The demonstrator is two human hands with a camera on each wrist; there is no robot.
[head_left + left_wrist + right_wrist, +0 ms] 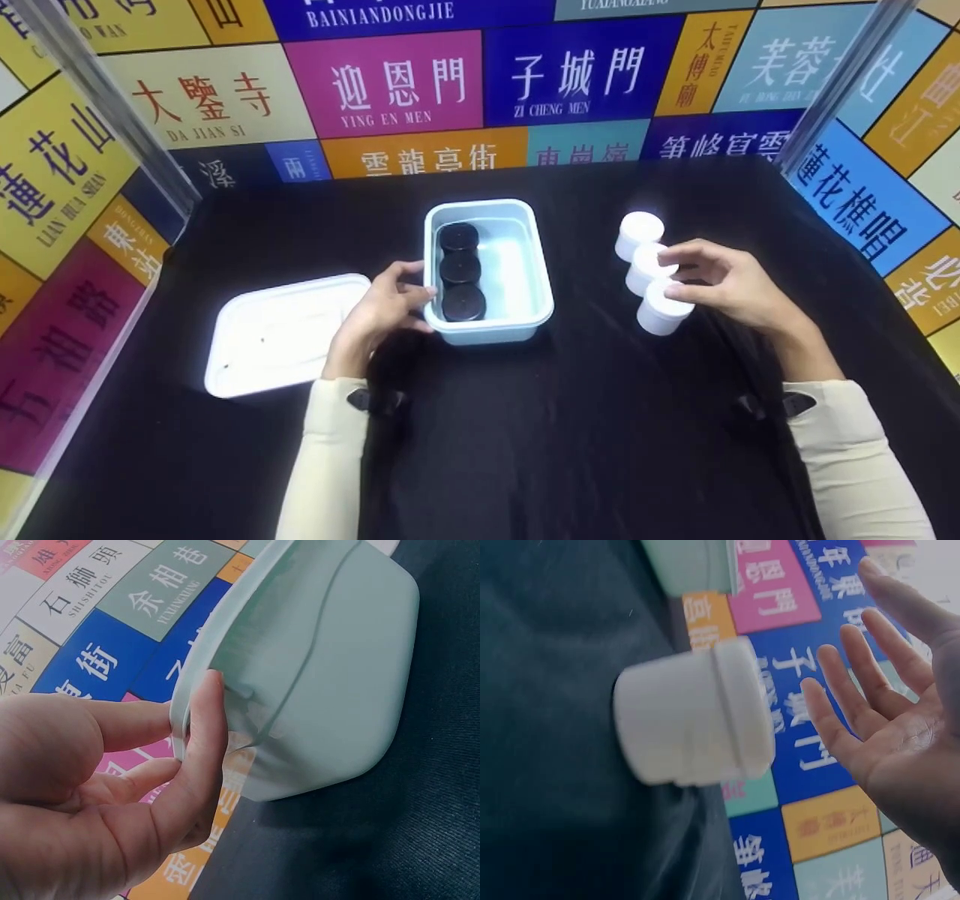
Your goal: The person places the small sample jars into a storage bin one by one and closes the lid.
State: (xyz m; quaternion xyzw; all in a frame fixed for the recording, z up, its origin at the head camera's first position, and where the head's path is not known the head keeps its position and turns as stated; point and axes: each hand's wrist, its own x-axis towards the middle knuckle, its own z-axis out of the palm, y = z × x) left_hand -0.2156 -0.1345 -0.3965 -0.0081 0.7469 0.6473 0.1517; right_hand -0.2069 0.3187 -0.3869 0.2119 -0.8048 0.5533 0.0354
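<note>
A light blue-green plastic food container [534,247] stands upright on the black cloth, lidless. Along its left side, three black round-lidded jars [460,268] sit in a row. My left hand [382,306] pinches the container's left rim between thumb and fingers, plain in the left wrist view on the rim [196,652]. To the right, three white lidded jars [661,315] form a slanting row. Just beside the two nearest ones hovers my right hand [731,283]. In the right wrist view its fingers [855,679] are spread, apart from a white jar [686,716].
The white container lid [289,330] lies flat at the left, partly behind my left forearm. Panels with colourful printed signs [390,82] stand behind the black cloth [540,442] and at both sides. Clear upright strips [847,82] mark the back corners.
</note>
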